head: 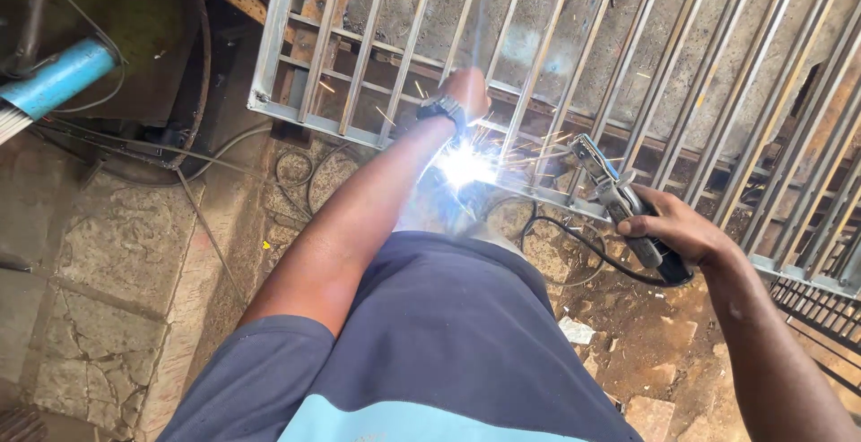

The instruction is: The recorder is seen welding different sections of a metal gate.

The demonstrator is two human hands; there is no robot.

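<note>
The right hand (674, 227), fist wrapped round the electrode holder (619, 200), points it leftward at the bright arc (465, 169) on the steel grille (556, 56), while the left hand (468, 92), fingers closed, rests just above it.

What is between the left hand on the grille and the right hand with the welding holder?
In the head view, between left hand and right hand lie the bright arc, sparks and slanted bars of the metal grille.
</note>
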